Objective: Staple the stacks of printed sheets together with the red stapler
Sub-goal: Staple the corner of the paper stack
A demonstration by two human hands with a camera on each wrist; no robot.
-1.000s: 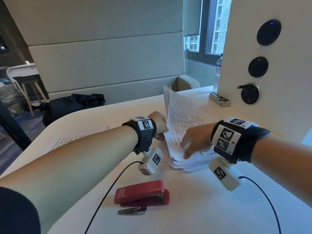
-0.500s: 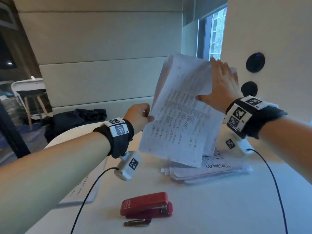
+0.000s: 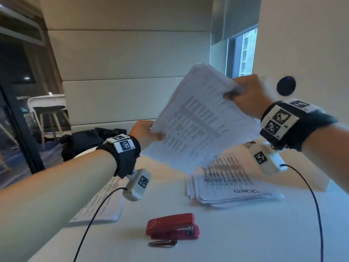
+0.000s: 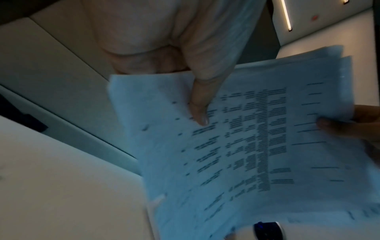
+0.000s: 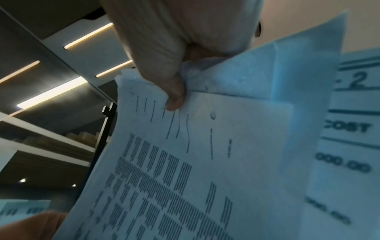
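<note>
I hold a stack of printed sheets [image 3: 198,121] in the air above the white table [image 3: 245,233], tilted, with both hands. My left hand [image 3: 145,133] pinches its left edge, thumb [image 4: 198,112] on the printed face. My right hand [image 3: 247,97] grips the upper right edge, thumb [image 5: 174,97] on the top sheet. The same stack fills the left wrist view [image 4: 257,154] and the right wrist view [image 5: 195,170]. The red stapler [image 3: 172,226] lies on the table below, near me, untouched. A second pile of printed sheets [image 3: 230,180] lies flat behind it to the right.
Another set of sheets [image 3: 105,203] lies on the table under my left forearm. A small metal clip [image 3: 162,243] sits in front of the stapler. A white panel with round black knobs [image 3: 286,86] stands at the right. A dark garment [image 3: 90,142] lies on the bench behind.
The stack has come up off the table pile into the air. My right hand went from flat against the sheets to gripping their upper edge; the stack has tilted more.
</note>
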